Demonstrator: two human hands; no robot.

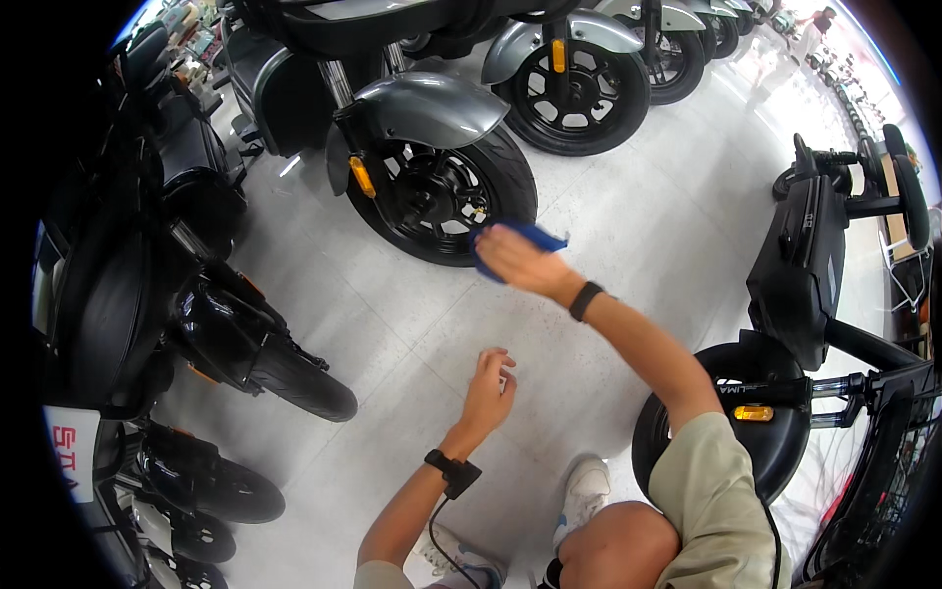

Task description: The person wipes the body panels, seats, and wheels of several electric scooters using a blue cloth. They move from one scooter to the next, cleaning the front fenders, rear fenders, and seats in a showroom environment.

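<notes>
My right hand (519, 261) has a blue cloth (541, 237) under its fingers and palm, at the lower right edge of a black front tire (516, 180). Whether the cloth touches the rubber is hard to tell, as the hand is slightly blurred. That tire sits on a black spoked wheel (434, 199) below a glossy grey fender (434, 107), with an amber reflector (361, 177) on the fork. Over the floor nearer to me is my left hand (489, 390), holding nothing, its fingers loosely curled and apart.
Black scooters stand at the left, one with its front tire (309, 383) pointing toward me. Close on my right is another black two-wheeler with a front wheel (765, 434). More silver-fendered wheels (581, 96) line the back. A person (813, 33) is far off at upper right.
</notes>
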